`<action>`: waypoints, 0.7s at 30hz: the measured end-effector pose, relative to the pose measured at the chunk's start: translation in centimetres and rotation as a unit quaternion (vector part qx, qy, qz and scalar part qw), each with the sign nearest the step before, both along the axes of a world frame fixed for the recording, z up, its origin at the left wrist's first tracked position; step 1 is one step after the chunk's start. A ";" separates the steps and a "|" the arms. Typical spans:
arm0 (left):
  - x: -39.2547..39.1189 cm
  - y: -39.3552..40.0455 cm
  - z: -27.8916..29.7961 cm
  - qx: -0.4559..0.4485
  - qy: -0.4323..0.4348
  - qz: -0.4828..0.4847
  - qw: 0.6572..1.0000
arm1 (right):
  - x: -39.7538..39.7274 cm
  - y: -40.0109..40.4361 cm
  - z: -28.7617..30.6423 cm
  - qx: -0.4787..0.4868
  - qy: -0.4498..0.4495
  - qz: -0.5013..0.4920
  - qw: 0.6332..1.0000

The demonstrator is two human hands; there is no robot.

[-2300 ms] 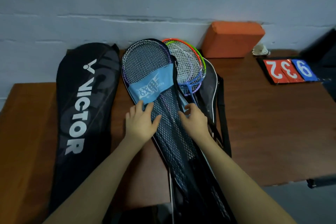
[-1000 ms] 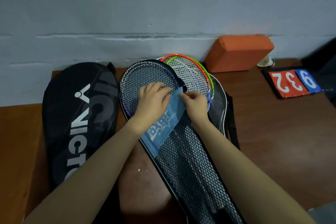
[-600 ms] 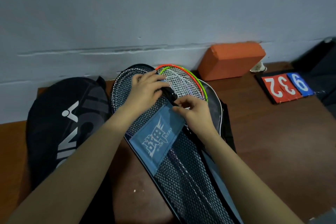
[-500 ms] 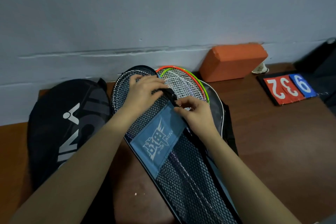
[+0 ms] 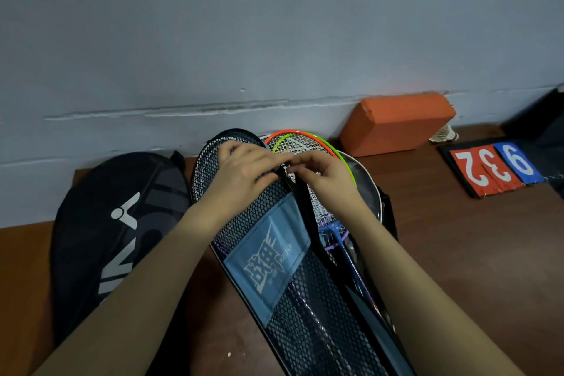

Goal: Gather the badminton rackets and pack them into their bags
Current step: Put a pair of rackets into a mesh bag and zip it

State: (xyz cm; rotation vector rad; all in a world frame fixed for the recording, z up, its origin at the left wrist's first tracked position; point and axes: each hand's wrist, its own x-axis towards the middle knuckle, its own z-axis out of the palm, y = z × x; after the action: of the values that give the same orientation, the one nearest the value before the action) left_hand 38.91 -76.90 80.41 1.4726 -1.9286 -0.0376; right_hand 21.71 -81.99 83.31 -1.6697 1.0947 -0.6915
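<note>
- The mesh racket bag (image 5: 305,299) lies along the wooden table (image 5: 457,253), rackets (image 5: 308,146) inside, heads still showing.
- The left hand (image 5: 244,171) grips the mesh flap; the right hand (image 5: 323,177) pinches at the zip.
- Both have moved up from mid-bag to its top within two seconds: closing is probably nearly done.
- The black Victor bag (image 5: 116,223) waits beside.

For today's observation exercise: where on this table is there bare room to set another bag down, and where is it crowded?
Bare wood lies right of the mesh bag, in front of the score cards. A narrower strip runs between the mesh bag and the black Victor bag. Crowded: the back edge, where both hands work beside the orange block.
</note>
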 end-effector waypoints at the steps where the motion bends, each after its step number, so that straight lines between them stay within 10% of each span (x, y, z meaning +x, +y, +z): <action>1: 0.1 -0.2 0.0 0.000 -0.011 -0.008 1.000 | 0.1 -0.3 -0.1 0.017 -0.012 -0.001 1.000; 15: -0.6 -0.8 -1.1 -0.014 0.061 0.034 0.997 | -0.7 -1.2 -0.7 -0.010 0.048 0.051 0.997; 21: -0.4 -1.0 -1.5 0.033 0.069 0.020 0.997 | -1.7 -1.1 -1.2 -0.273 0.204 0.102 0.934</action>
State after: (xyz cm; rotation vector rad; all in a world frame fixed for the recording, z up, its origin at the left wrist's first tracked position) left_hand 38.54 -77.92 78.88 1.5103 -1.8020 -0.1831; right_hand 20.04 -83.10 82.08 -2.4530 1.0403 -0.5528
